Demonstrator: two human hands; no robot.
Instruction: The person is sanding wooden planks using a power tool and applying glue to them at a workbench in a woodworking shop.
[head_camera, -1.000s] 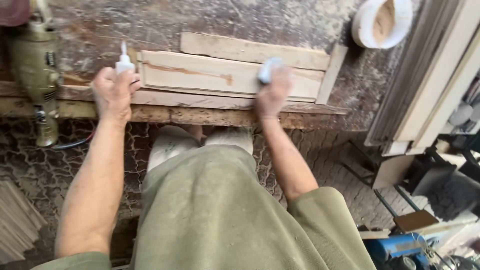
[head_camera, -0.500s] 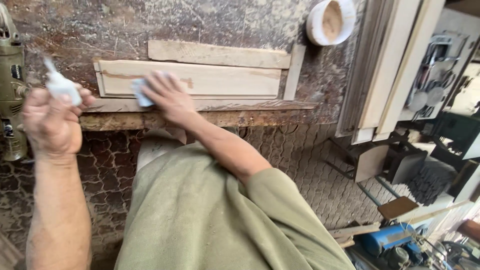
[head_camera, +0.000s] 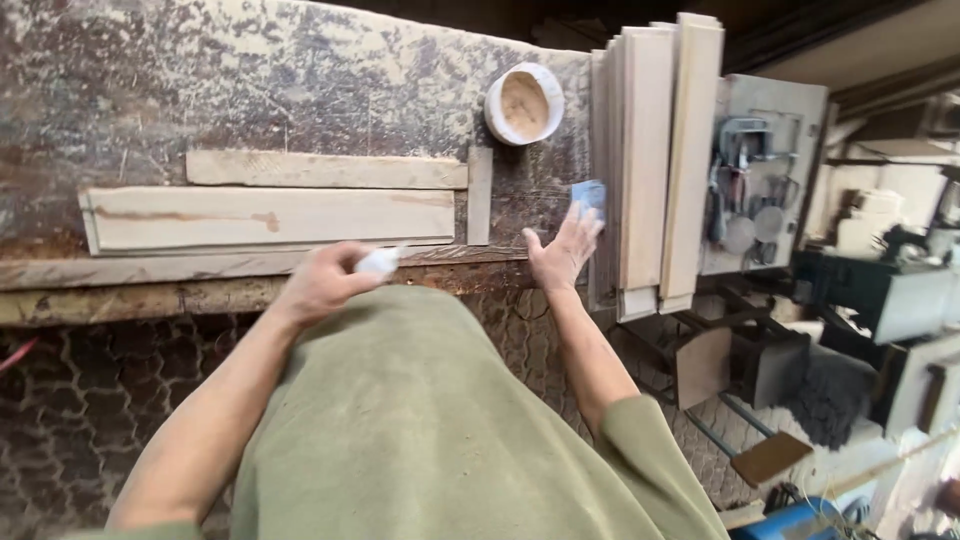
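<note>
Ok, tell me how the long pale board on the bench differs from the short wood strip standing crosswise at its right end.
The long pale board lies lengthwise along the bench edge; the short wood strip lies across it, at right angles. The board is far longer and wider, the strip narrow. The board shows a reddish-brown streak and a profiled edge; the strip looks plain. Both are pale, unfinished wood lying flat on the stained workbench.

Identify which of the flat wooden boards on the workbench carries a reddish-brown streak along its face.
It is the wide pale board nearest the bench's front edge. The narrower board behind it and the short upright strip at its right end show no such streak.
</note>
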